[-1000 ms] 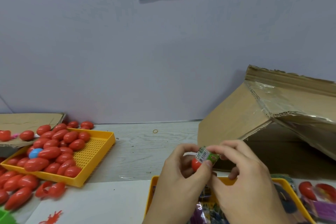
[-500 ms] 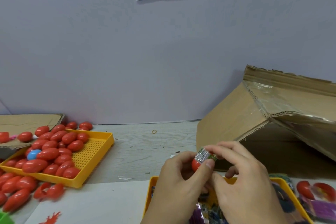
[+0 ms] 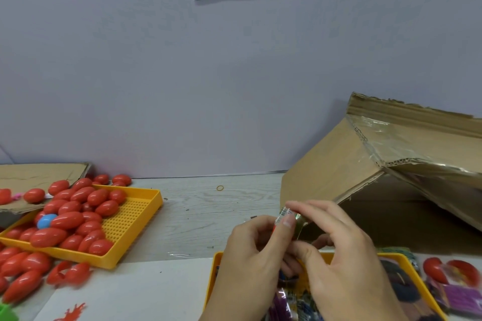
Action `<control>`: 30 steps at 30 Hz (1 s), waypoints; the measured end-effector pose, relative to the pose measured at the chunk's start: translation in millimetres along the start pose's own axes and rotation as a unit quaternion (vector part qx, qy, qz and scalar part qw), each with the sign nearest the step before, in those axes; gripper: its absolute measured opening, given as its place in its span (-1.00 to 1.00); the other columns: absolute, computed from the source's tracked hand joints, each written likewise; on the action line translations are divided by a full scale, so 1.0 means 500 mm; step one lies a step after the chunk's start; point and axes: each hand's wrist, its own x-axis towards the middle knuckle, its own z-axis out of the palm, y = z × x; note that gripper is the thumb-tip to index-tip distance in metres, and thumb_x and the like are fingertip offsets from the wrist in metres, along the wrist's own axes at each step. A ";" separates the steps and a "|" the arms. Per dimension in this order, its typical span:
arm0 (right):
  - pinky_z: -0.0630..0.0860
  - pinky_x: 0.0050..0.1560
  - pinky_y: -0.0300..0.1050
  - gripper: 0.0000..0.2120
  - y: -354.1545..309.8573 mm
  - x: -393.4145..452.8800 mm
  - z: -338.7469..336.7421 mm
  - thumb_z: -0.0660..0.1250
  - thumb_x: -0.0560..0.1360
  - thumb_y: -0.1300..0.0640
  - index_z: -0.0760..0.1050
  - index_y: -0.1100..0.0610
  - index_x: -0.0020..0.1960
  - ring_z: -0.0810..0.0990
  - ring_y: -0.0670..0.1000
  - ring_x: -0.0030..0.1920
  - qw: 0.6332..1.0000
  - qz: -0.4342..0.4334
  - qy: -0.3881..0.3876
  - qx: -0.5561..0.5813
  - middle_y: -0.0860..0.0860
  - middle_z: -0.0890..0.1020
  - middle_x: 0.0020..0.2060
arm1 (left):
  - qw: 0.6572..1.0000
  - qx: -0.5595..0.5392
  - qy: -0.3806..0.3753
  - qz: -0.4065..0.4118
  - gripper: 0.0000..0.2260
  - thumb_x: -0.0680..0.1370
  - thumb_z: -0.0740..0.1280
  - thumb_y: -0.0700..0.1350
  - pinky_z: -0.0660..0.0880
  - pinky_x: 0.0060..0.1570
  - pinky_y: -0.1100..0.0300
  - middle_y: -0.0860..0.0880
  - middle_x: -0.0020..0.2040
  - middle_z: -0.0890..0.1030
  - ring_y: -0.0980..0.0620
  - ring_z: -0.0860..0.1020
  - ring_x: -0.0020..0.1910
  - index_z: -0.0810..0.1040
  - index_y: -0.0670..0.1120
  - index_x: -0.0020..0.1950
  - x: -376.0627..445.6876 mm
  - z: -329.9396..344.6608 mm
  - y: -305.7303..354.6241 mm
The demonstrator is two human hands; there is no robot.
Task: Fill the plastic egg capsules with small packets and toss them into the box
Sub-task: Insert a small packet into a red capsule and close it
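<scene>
A small packet (image 3: 291, 217) is pinched in the right hand (image 3: 336, 250) directly above the red egg capsule (image 3: 274, 228) gripped in the left hand (image 3: 250, 250). The box (image 3: 339, 172) lies at two o'clock, nearer the right hand.

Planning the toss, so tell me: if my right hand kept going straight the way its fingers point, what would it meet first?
Probably the left hand: the right hand points leftward, both pinching the packet. Depth is unclear.
</scene>
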 end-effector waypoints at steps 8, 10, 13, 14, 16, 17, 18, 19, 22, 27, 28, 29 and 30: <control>0.44 -0.07 -0.47 -0.43 0.000 0.002 -0.001 0.58 0.31 0.11 0.42 -0.41 0.08 0.44 -0.33 0.07 0.999 -0.020 0.007 -0.030 -0.42 0.44 0.09 | 0.994 -0.101 -0.008 -0.037 -0.61 0.46 0.37 0.29 0.59 -0.25 0.15 -0.23 -0.23 0.69 -0.06 0.63 -0.29 0.73 -0.02 -0.12 0.004 0.002 -0.001; 0.41 -0.08 -0.49 -0.46 -0.002 0.002 -0.001 0.58 0.31 0.11 0.44 -0.41 0.04 0.44 -0.32 0.07 0.999 -0.023 0.007 -0.034 -0.39 0.44 0.08 | 0.991 -0.127 -0.015 -0.049 -0.60 0.49 0.36 0.26 0.58 -0.28 0.16 -0.24 -0.25 0.67 -0.04 0.63 -0.30 0.72 -0.06 -0.11 0.005 0.002 0.000; 0.42 -0.10 -0.44 -0.49 -0.003 0.000 0.002 0.58 0.29 0.14 0.50 -0.36 0.04 0.47 -0.27 0.05 0.999 -0.024 0.012 -0.030 -0.32 0.48 0.06 | 0.987 -0.149 -0.030 -0.058 -0.60 0.52 0.35 0.23 0.53 -0.35 0.20 -0.24 -0.29 0.65 -0.03 0.61 -0.36 0.71 -0.09 -0.20 0.006 0.003 -0.002; 0.42 -0.10 -0.42 -0.47 -0.002 -0.001 0.003 0.57 0.30 0.16 0.50 -0.36 0.05 0.48 -0.26 0.05 0.999 -0.026 0.015 -0.025 -0.31 0.48 0.06 | 0.987 -0.149 -0.033 -0.058 -0.60 0.50 0.32 0.23 0.52 -0.35 0.19 -0.24 -0.29 0.65 -0.04 0.60 -0.36 0.70 -0.08 -0.22 0.007 0.004 -0.002; 0.43 -0.07 -0.42 -0.44 -0.001 -0.001 0.005 0.56 0.32 0.20 0.49 -0.37 0.07 0.48 -0.26 0.05 0.999 -0.032 0.020 -0.014 -0.31 0.49 0.08 | 0.986 -0.156 -0.034 -0.057 -0.61 0.44 0.28 0.21 0.51 -0.33 0.16 -0.25 -0.31 0.63 -0.09 0.59 -0.33 0.69 -0.07 -0.26 0.008 0.007 -0.004; 0.43 -0.05 -0.41 -0.42 -0.002 -0.001 0.005 0.56 0.33 0.22 0.49 -0.37 0.09 0.49 -0.26 0.06 0.999 -0.034 0.020 -0.009 -0.32 0.49 0.09 | 0.984 -0.162 -0.034 -0.057 -0.61 0.42 0.27 0.21 0.51 -0.33 0.15 -0.26 -0.32 0.62 -0.11 0.59 -0.32 0.69 -0.07 -0.28 0.009 0.008 -0.005; 0.45 -0.04 -0.40 -0.40 -0.002 -0.001 0.006 0.55 0.34 0.25 0.48 -0.38 0.11 0.50 -0.24 0.07 0.999 -0.034 0.018 -0.001 -0.33 0.49 0.10 | 0.983 -0.169 -0.036 -0.058 -0.61 0.40 0.27 0.22 0.50 -0.34 0.16 -0.27 -0.32 0.62 -0.11 0.60 -0.31 0.68 -0.07 -0.29 0.010 0.009 -0.006; 0.46 -0.06 -0.39 -0.38 -0.003 -0.001 0.006 0.54 0.34 0.28 0.49 -0.37 0.12 0.52 -0.23 0.05 0.999 -0.034 0.015 0.009 -0.33 0.50 0.09 | 0.982 -0.174 -0.038 -0.059 -0.60 0.40 0.27 0.22 0.51 -0.37 0.19 -0.28 -0.32 0.62 -0.11 0.60 -0.31 0.68 -0.07 -0.30 0.010 0.010 -0.007; 0.43 -0.17 -0.53 -0.42 -0.004 0.000 0.005 0.51 0.33 0.40 0.58 -0.21 0.11 0.55 -0.28 0.00 0.998 -0.039 0.018 0.041 -0.28 0.55 0.02 | 0.980 -0.182 -0.044 -0.065 -0.59 0.39 0.27 0.23 0.50 -0.40 0.22 -0.30 -0.31 0.62 -0.09 0.64 -0.32 0.68 -0.08 -0.29 0.010 0.012 -0.011; 0.40 -0.22 -0.62 -0.42 -0.009 -0.001 0.012 0.48 0.34 0.47 0.54 -0.19 0.04 0.51 -0.41 0.01 0.996 -0.038 0.041 0.066 -0.23 0.57 -0.03 | 0.980 -0.190 -0.032 -0.053 -0.59 0.47 0.24 0.18 0.53 -0.42 0.24 -0.28 -0.32 0.64 -0.07 0.66 -0.35 0.67 -0.11 -0.29 0.013 0.017 -0.017; 0.41 -0.23 -0.61 -0.42 -0.009 -0.002 0.013 0.47 0.35 0.47 0.53 -0.19 0.03 0.53 -0.40 0.00 0.995 -0.031 0.042 0.079 -0.24 0.57 -0.06 | 0.980 -0.188 -0.031 -0.051 -0.58 0.47 0.23 0.19 0.53 -0.43 0.23 -0.28 -0.30 0.64 -0.08 0.66 -0.35 0.68 -0.11 -0.29 0.013 0.019 -0.017; 0.45 -0.23 -0.57 -0.43 -0.008 -0.002 0.013 0.47 0.36 0.47 0.54 -0.19 0.02 0.56 -0.37 -0.02 0.994 -0.021 0.037 0.100 -0.26 0.57 -0.09 | 0.980 -0.188 -0.028 -0.050 -0.56 0.47 0.23 0.19 0.53 -0.43 0.22 -0.29 -0.29 0.65 -0.09 0.66 -0.36 0.69 -0.12 -0.28 0.013 0.020 -0.017; 0.49 -0.23 -0.52 -0.44 -0.008 -0.001 0.013 0.46 0.37 0.47 0.56 -0.20 0.01 0.59 -0.33 -0.03 0.992 -0.008 0.027 0.123 -0.27 0.58 -0.08 | 0.980 -0.192 -0.022 -0.052 -0.54 0.46 0.22 0.19 0.55 -0.43 0.19 -0.28 -0.28 0.66 -0.11 0.66 -0.36 0.71 -0.14 -0.26 0.014 0.020 -0.018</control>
